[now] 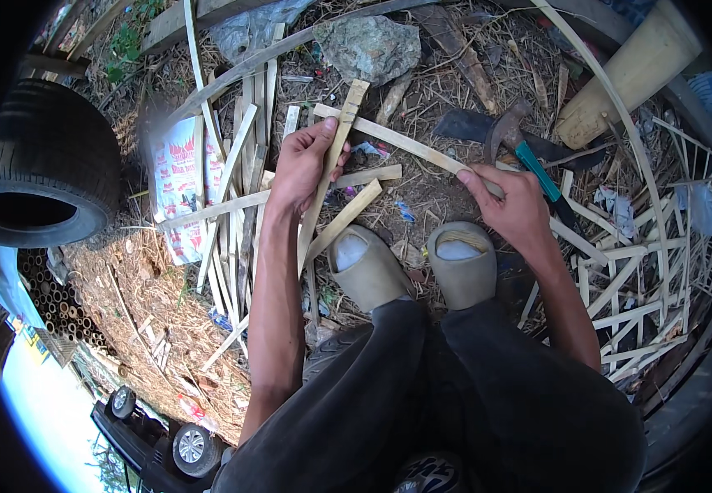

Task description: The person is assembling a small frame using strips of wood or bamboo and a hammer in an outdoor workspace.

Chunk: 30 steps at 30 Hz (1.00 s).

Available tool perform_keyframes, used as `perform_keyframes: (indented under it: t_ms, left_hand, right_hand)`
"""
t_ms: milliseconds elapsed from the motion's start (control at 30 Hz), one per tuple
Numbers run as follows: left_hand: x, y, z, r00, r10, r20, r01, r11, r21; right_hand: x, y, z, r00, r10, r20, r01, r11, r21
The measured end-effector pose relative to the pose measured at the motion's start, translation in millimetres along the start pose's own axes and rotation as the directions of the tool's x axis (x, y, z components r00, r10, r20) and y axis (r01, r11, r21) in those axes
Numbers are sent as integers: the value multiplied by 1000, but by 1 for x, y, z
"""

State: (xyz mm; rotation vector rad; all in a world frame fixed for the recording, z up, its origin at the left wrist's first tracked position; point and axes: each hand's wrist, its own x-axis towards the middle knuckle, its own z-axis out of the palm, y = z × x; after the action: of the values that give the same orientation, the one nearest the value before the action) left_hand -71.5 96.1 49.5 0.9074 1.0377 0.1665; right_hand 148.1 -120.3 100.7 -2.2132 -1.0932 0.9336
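Observation:
My left hand (307, 164) pinches a flat bamboo strip (316, 218) that slants up and away between my feet and the rock. Thin dark marks show near its far end. A second bamboo strip (409, 145) crosses it just beyond my left fingers, the two touching or nearly so. At that strip's right end, my right hand (508, 201) grips it between thumb and curled fingers. Beneath my left hand, more loose bamboo strips (364, 175) lie on the ground. A hammer (537, 170) with a green handle rests just beyond my right hand, over a dark flat blade-like piece (463, 125).
Bamboo lattice (631, 308) spreads along the right. A large rock (370, 49) lies ahead, with a thick bamboo piece (627, 74) at far right. To the left are piled strips (233, 197), a printed sack (179, 177) and a tyre (52, 156). My slippers (372, 271) stand below the strips.

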Motion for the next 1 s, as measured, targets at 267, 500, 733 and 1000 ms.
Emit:
perform_keyframes:
  t_ms: [267,500,733,1000]
  left_hand:
    - [-10,0,11,997,63,-33,-59,993,102]
    - [-13,-13,27,935,272,-226,-135,866,482]
    - [-11,-28,51,807,522,-275,-179,661,729]
    - [-6,-21,59,820,466,-332,-112,700,705]
  right_hand:
    - [-1,10,8,979,-160,-123,155,987,-45]
    - [-2,21,15,965,-223,-140,212,973,-85]
    - [-7,35,23,989,-122,-84,119,992,-42]
    - [-8,46,32,994,-53,-98,56,998,28]
